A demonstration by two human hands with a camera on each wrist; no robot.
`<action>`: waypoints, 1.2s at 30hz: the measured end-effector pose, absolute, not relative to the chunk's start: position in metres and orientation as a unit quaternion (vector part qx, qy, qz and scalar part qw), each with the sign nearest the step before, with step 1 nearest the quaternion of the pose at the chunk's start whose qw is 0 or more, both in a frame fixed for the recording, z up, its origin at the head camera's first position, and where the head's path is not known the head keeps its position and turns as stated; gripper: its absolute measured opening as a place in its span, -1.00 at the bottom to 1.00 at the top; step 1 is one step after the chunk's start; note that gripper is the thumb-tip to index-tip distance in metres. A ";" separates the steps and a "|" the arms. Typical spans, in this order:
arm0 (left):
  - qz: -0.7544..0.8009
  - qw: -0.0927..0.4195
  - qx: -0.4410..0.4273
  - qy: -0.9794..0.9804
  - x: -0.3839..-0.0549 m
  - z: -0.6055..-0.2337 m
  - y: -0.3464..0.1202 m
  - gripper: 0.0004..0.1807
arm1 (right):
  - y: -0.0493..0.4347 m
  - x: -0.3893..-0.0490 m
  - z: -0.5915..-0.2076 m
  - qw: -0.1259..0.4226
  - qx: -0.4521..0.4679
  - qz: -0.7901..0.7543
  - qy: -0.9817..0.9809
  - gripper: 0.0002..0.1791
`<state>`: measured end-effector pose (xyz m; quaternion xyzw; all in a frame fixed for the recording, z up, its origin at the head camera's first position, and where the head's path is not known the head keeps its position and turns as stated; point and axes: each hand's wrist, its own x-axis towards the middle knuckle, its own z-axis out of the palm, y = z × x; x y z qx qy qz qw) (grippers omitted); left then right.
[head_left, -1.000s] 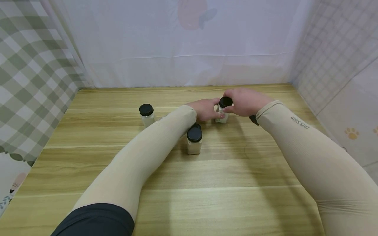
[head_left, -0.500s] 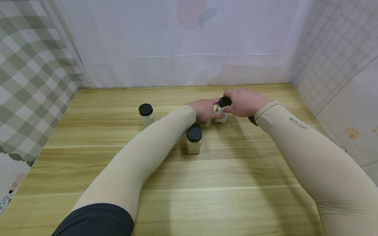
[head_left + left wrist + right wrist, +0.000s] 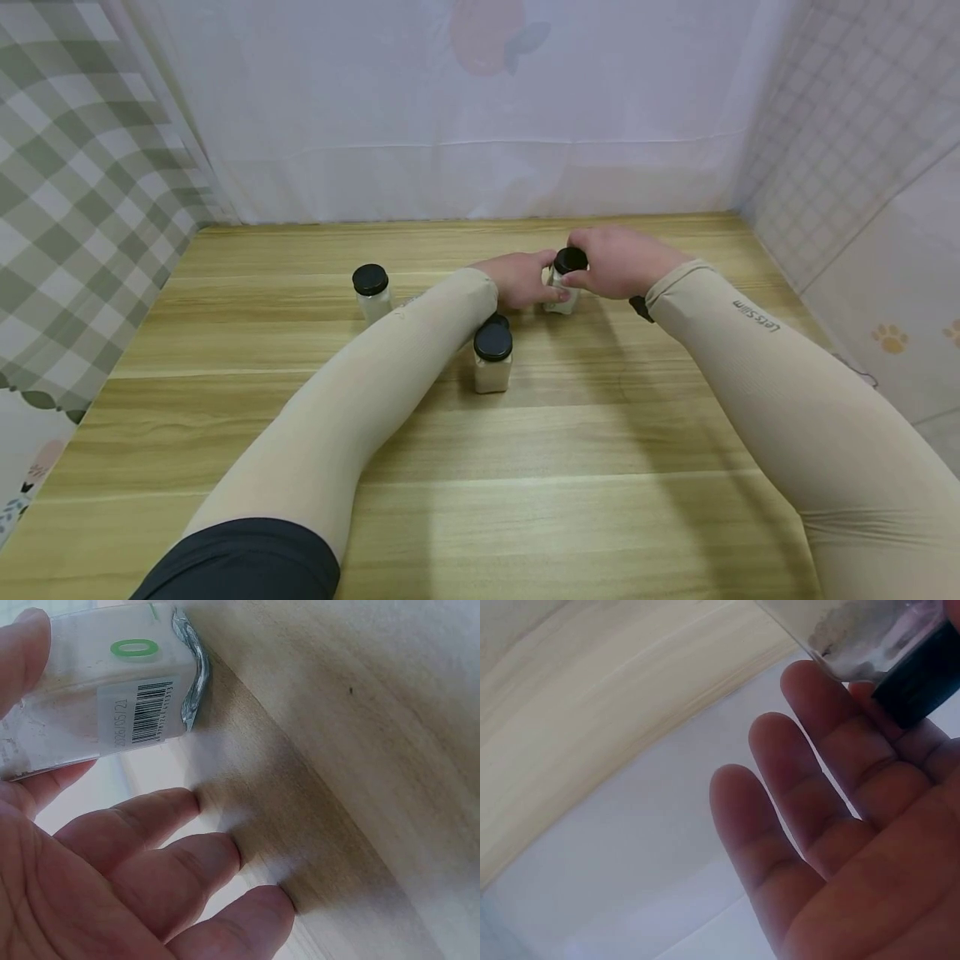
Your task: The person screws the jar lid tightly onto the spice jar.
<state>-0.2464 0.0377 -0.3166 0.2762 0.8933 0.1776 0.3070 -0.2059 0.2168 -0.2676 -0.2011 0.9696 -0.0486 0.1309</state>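
Near the back of the table, my left hand (image 3: 517, 279) pinches a square clear jar (image 3: 561, 303) between thumb and index finger. In the left wrist view that jar (image 3: 71, 667) bears a green mark and a barcode label (image 3: 150, 712), with crinkled silver at its base end. The other left fingers extend toward the tabletop. From the right, my right hand (image 3: 626, 262) holds the jar's black lid (image 3: 572, 260) by its sides. The right wrist view shows the lid (image 3: 922, 679) at the index finger, the remaining fingers extended below. Pale contents show through the jar.
A similar black-lidded jar (image 3: 372, 293) stands left of my left forearm. Another jar (image 3: 492, 367) is in front of my left wrist, with a further black lid (image 3: 497, 320) partly hidden behind it. White cloth (image 3: 480, 183) borders the wooden table (image 3: 585, 500) at the back.
Almost nothing differs. Both hands stay at the same jar, with only a very slight shift of the right hand and forearm. The other jars have not moved.
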 end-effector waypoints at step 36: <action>0.114 0.164 0.295 0.934 -0.241 -0.257 -0.005 -0.39 | 0.233 -0.210 -0.266 0.172 -0.208 -0.114 0.956 -0.18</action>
